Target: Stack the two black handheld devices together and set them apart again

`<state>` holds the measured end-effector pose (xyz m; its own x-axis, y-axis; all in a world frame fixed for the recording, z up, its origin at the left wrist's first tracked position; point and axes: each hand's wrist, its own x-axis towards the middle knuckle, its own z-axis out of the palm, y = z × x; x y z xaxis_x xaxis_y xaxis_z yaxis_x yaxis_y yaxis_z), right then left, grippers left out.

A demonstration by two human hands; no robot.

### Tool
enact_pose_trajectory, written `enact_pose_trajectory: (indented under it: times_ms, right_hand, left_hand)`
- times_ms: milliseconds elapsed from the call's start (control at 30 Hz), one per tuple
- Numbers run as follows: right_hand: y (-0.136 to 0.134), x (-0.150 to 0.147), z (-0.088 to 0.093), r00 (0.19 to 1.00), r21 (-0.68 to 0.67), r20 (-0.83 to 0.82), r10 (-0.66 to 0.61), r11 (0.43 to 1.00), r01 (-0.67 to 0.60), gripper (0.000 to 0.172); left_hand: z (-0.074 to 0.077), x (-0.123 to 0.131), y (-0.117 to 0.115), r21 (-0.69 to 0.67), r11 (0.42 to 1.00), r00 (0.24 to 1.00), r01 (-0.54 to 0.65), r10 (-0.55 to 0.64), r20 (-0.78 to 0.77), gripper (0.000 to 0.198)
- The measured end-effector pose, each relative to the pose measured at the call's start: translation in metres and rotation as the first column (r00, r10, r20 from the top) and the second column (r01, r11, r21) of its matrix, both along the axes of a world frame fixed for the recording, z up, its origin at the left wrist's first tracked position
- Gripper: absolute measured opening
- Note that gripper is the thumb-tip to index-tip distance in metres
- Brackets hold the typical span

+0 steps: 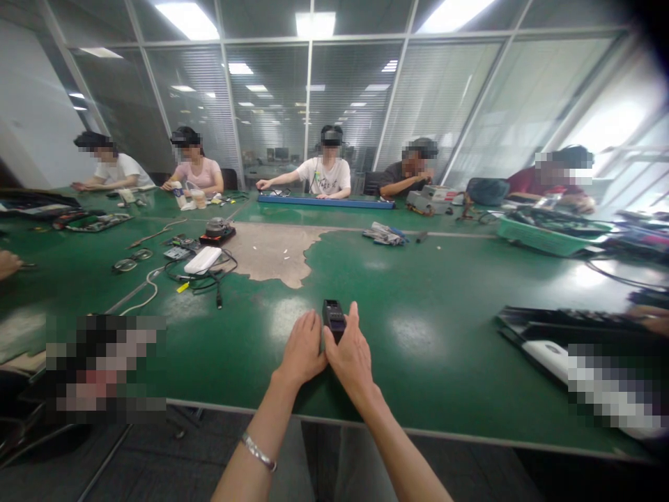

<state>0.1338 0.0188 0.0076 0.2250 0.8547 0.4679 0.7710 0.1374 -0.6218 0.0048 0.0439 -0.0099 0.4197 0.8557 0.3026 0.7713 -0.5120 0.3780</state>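
A small black box-shaped device (333, 315) with a dark panel and small markings on its face stands at the front middle of the green table. My right hand (353, 352) holds it from the right, with the thumb at its near left side and the fingers stretched along its right side. Close to the device's left side, my left hand (303, 348) rests on the table, back up, with fingers extended side by side. Whether those fingertips touch the device I cannot tell. A silver bracelet (258, 453) is around my left wrist.
Left of centre lie a white power bank-like box (203, 260), black cables and glasses (132, 261). Gloves (385, 234) lie farther back. A green basket (554, 233) and a black-and-white casing (548, 352) are at right. Several people sit around the table (444, 376).
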Motion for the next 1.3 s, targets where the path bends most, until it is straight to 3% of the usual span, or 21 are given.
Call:
enact_pose_trajectory:
  times_ms: [200, 500, 1033, 1200, 1300]
  right_hand:
    - [0.001, 0.003, -0.013, 0.998, 0.081, 0.051, -0.025, 0.997, 0.021, 0.093]
    - [0.001, 0.004, -0.027, 0.999, 0.061, -0.024, 0.024, 0.998, -0.022, 0.090]
    - [0.004, 0.003, 0.007, 0.990, 0.043, -0.135, 0.041, 0.998, -0.035, 0.083]
    - [0.007, 0.014, 0.024, 0.984, 0.099, -0.178, 0.018, 0.995, 0.000, 0.085]
    - [0.008, 0.026, 0.025, 0.988, 0.105, -0.156, -0.023, 0.994, 0.040, 0.085]
  left_hand:
    - [0.000, 0.000, 0.000, -0.020, 1.000, 1.000, -0.015, 0.014, -0.028, 0.067]
    - [0.005, 0.003, -0.002, 0.017, 1.000, 0.996, -0.021, 0.022, -0.085, 0.052]
    - [0.003, 0.001, -0.002, 0.064, 0.998, 0.999, 0.007, -0.004, -0.040, 0.047]
    - [0.001, 0.002, -0.001, 0.073, 0.997, 0.999, -0.008, 0.010, -0.034, 0.053]
    - [0.000, 0.003, 0.000, 0.077, 0.997, 0.999, -0.018, 0.020, -0.031, 0.053]
